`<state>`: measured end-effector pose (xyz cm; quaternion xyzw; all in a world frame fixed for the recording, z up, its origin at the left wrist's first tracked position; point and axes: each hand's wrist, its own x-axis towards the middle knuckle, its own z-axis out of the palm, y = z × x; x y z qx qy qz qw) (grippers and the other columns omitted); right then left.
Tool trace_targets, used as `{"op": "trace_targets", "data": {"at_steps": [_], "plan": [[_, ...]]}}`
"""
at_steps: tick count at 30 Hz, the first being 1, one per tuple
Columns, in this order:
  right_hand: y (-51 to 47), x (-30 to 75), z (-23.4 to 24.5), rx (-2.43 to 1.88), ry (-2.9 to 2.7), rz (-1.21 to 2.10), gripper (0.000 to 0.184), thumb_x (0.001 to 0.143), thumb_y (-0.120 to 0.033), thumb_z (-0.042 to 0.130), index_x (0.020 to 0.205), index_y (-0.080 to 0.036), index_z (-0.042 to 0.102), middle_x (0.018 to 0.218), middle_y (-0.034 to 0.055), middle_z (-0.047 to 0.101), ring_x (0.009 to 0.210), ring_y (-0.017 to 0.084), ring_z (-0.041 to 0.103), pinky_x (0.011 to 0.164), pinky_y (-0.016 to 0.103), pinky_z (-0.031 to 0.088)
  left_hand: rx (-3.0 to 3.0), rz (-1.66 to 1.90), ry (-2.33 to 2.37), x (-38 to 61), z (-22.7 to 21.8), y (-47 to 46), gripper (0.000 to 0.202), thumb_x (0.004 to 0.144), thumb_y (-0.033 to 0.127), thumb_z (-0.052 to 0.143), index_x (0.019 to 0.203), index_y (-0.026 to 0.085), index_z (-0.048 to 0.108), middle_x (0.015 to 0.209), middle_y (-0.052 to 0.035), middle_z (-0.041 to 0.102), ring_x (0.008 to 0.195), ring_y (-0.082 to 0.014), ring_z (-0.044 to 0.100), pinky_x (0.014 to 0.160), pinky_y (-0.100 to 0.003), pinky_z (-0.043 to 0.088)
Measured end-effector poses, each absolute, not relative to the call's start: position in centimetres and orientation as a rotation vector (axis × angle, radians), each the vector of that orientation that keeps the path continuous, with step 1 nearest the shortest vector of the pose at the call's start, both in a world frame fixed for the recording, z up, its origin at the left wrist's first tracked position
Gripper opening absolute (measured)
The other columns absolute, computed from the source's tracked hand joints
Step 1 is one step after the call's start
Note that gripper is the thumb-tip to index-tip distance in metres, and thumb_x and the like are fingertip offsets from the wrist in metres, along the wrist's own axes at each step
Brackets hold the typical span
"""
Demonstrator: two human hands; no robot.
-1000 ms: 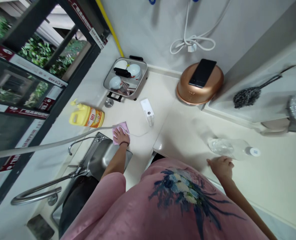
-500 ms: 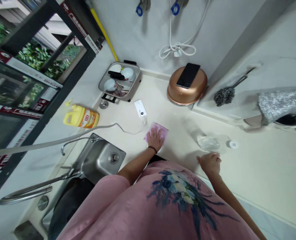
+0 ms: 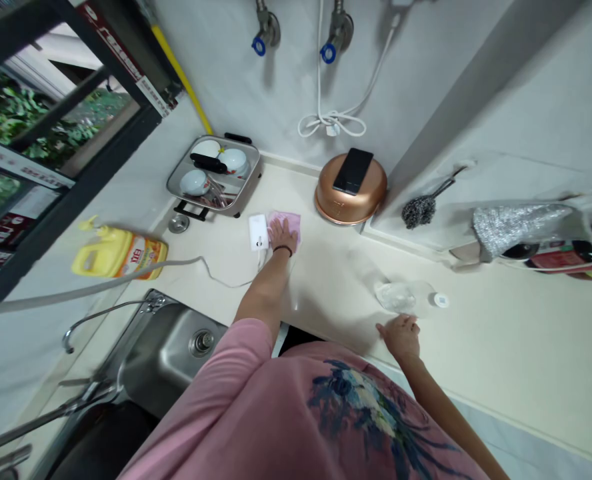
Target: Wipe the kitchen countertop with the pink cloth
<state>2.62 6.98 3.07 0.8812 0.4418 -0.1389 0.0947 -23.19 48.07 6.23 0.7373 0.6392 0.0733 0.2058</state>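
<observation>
My left hand (image 3: 282,236) lies palm-down with fingers flat on a pink cloth (image 3: 292,221) on the cream counter (image 3: 501,353), arm stretched far forward. The cloth sits between a white charger block (image 3: 258,231) and an upturned copper pot (image 3: 349,200). My right hand (image 3: 401,335) rests on the counter near its front edge with loosely bent fingers and nothing in it. Just beyond its fingertips a clear plastic bottle (image 3: 401,295) lies on its side.
A black phone (image 3: 353,171) lies on the copper pot. A metal dish tray (image 3: 215,175) with bowls stands at the back left, a yellow detergent jug (image 3: 119,251) and steel sink (image 3: 171,343) to the left. A wire scrubber (image 3: 419,211) hangs at the right.
My left hand slid the pink cloth from beside the sink rightward, then further back to the charger and the copper pot. My right hand stayed by the bottle.
</observation>
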Motion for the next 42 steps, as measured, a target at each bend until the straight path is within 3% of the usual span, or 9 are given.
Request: {"op": "trace_targets", "data": {"at_steps": [4, 7, 16, 21, 26, 32, 37, 40, 42], "plan": [[6.8, 2.6, 2.8, 2.626, 1.32, -0.374, 0.096, 0.102, -0.065, 0.044, 0.153, 0.016, 0.034, 0.156, 0.0491, 0.036, 0.145, 0.055, 0.043, 0.112, 0.061, 0.037, 1.98, 0.141, 1.908, -26.7, 5.5, 45.8, 0.061, 0.108, 0.042, 0.055, 0.164, 0.019, 0.045, 0.174, -0.0204, 0.033, 0.161, -0.0338, 0.032, 0.129, -0.061, 0.028], [6.8, 2.6, 2.6, 2.627, 1.317, -0.372, 0.095, 0.101, -0.061, 0.046, 0.153, 0.018, 0.033, 0.156, 0.05, 0.035, 0.145, 0.055, 0.042, 0.112, 0.061, 0.037, 1.92, 0.014, 2.077, -29.7, 4.7, 42.3, 0.069, 0.109, 0.045, 0.042, 0.173, 0.02, 0.031, 0.181, -0.0162, 0.013, 0.169, -0.0317, 0.008, 0.134, -0.059, 0.011], [7.0, 2.4, 2.5, 2.549, 1.313, -0.323, 0.093, 0.099, -0.055, 0.052, 0.15, 0.021, 0.034, 0.152, 0.0526, 0.039, 0.141, 0.055, 0.047, 0.111, 0.059, 0.037, 1.971, -0.138, 2.243, -34.2, 3.4, 33.4, 0.069, 0.11, 0.044, 0.037, 0.173, 0.017, 0.03, 0.18, -0.0178, 0.014, 0.167, -0.0382, 0.011, 0.132, -0.064, 0.018], [7.2, 2.4, 2.3, 2.541, 1.257, -0.354, 0.091, 0.099, -0.055, 0.054, 0.15, 0.019, 0.038, 0.151, 0.0501, 0.043, 0.139, 0.053, 0.049, 0.109, 0.056, 0.038, 2.42, -0.041, 1.515, -25.0, 2.4, 29.2, 0.069, 0.107, 0.047, 0.044, 0.171, 0.024, 0.036, 0.18, -0.0091, 0.019, 0.168, -0.0364, 0.006, 0.135, -0.062, 0.01], [7.2, 2.5, 2.2, 2.546, 1.243, -0.378, 0.088, 0.099, -0.056, 0.057, 0.147, 0.017, 0.044, 0.15, 0.0474, 0.046, 0.139, 0.051, 0.049, 0.11, 0.055, 0.037, 2.706, 0.063, 0.683, -15.5, 1.3, 26.3, 0.065, 0.106, 0.048, 0.048, 0.167, 0.028, 0.045, 0.179, -0.0017, 0.027, 0.168, -0.0287, 0.012, 0.138, -0.054, 0.006], [7.0, 2.5, 2.1, 2.549, 1.269, -0.36, 0.087, 0.101, -0.058, 0.053, 0.146, 0.016, 0.046, 0.147, 0.0467, 0.049, 0.14, 0.051, 0.047, 0.112, 0.057, 0.034, 2.577, 0.06, 1.01, -15.5, 3.4, 36.4, 0.061, 0.104, 0.042, 0.054, 0.163, 0.028, 0.05, 0.178, -0.0024, 0.029, 0.168, -0.0283, 0.012, 0.138, -0.051, 0.008], [6.9, 2.5, 2.1, 2.579, 1.266, -0.381, 0.089, 0.101, -0.058, 0.051, 0.15, 0.016, 0.042, 0.147, 0.0467, 0.049, 0.141, 0.052, 0.047, 0.113, 0.059, 0.034, 2.336, 0.025, 1.511, -20.8, 5.8, 45.3, 0.053, 0.105, 0.043, 0.065, 0.153, 0.022, 0.057, 0.164, -0.0145, 0.048, 0.15, -0.0339, 0.047, 0.123, -0.06, 0.04], [6.9, 2.4, 2.2, 2.602, 1.249, -0.401, 0.09, 0.1, -0.056, 0.055, 0.151, 0.017, 0.04, 0.149, 0.0465, 0.047, 0.143, 0.051, 0.045, 0.114, 0.057, 0.035, 2.295, 0.007, 1.599, -23.5, 6.0, 45.8, 0.046, 0.103, 0.041, 0.07, 0.142, 0.017, 0.061, 0.143, -0.0124, 0.063, 0.121, -0.0257, 0.066, 0.102, -0.05, 0.059], [6.9, 2.4, 2.3, 2.613, 1.238, -0.406, 0.09, 0.1, -0.055, 0.055, 0.152, 0.017, 0.039, 0.151, 0.046, 0.046, 0.144, 0.051, 0.043, 0.114, 0.056, 0.036, 2.274, -0.015, 1.637, -24.6, 5.8, 44.7, 0.046, 0.104, 0.041, 0.07, 0.142, 0.017, 0.062, 0.142, -0.0124, 0.063, 0.121, -0.0254, 0.067, 0.102, -0.05, 0.059]]}}
